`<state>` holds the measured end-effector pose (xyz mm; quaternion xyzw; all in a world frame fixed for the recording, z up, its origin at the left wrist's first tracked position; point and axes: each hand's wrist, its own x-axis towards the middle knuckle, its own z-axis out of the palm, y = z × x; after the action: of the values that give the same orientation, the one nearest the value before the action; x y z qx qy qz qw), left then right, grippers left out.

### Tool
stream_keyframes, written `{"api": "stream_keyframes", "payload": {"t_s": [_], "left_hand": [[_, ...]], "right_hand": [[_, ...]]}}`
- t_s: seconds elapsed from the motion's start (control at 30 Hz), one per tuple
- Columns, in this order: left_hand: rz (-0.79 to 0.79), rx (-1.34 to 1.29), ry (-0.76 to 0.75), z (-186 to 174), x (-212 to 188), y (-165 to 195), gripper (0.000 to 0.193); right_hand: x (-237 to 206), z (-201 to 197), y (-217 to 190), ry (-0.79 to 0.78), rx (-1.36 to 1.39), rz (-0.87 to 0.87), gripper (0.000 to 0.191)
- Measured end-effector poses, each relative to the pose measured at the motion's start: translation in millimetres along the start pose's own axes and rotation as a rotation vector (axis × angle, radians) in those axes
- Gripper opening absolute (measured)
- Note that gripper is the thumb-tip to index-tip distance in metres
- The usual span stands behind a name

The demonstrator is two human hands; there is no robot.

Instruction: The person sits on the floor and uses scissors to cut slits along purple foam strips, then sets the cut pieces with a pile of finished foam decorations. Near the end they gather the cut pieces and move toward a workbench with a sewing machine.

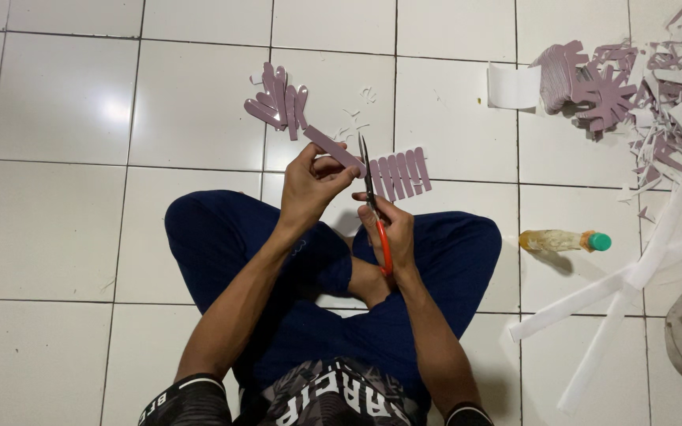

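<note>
White floor tiles (65, 102) fill the frame, and a person in dark blue trousers sits cross-legged at the centre. A heap of scraps (672, 102), mauve and white, lies at the upper right with a stack of cut mauve shapes (586, 79) at its left edge; long white strips (617, 292) cross each other at the lower right.

Centre frame, the mauve sheet (341, 154) is held up above the knees: a narrow band with a fan of fingers at its upper-left end and a comb of parallel tabs at its right end. The left hand (309, 185) is clamped on the band near its middle, thumb on top. The right hand (384, 229) is closed round the red handles of the scissors (372, 205), whose blades point up the frame and meet the sheet just left of the comb.

The step looks to be mid-cut, trimming along the band. The next move seems to call for a steady pinch, with the sheet fed into the blades without nicking the tabs.

A small bottle (563, 241) with a green cap lies on the floor at right, well apart from both hands.
</note>
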<state>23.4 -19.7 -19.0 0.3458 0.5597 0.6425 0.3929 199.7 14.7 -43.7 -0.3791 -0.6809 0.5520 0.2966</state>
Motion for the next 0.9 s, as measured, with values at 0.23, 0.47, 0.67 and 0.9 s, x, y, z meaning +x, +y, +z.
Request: {"api": "stream_keyframes", "payload": {"t_s": [0.23, 0.47, 0.67, 0.9], "left_hand": [[0.034, 0.006, -0.02, -5, 8, -2, 0.03], [0.04, 0.09, -0.036, -25, 19, 3, 0.029], [0.275, 0.305, 0.048, -58, 39, 15, 0.037], [0.06, 0.54, 0.046, -147, 131, -30, 0.07]], "right_hand": [[1, -2, 4, 0.028, -0.051, 0.008, 0.053], [6, -10, 16, 0.032, -0.052, 0.132, 0.044], [11, -15, 51, -0.1, 0.292, 0.191, 0.05], [24, -13, 90, -0.077, 0.344, 0.258, 0.061]]}}
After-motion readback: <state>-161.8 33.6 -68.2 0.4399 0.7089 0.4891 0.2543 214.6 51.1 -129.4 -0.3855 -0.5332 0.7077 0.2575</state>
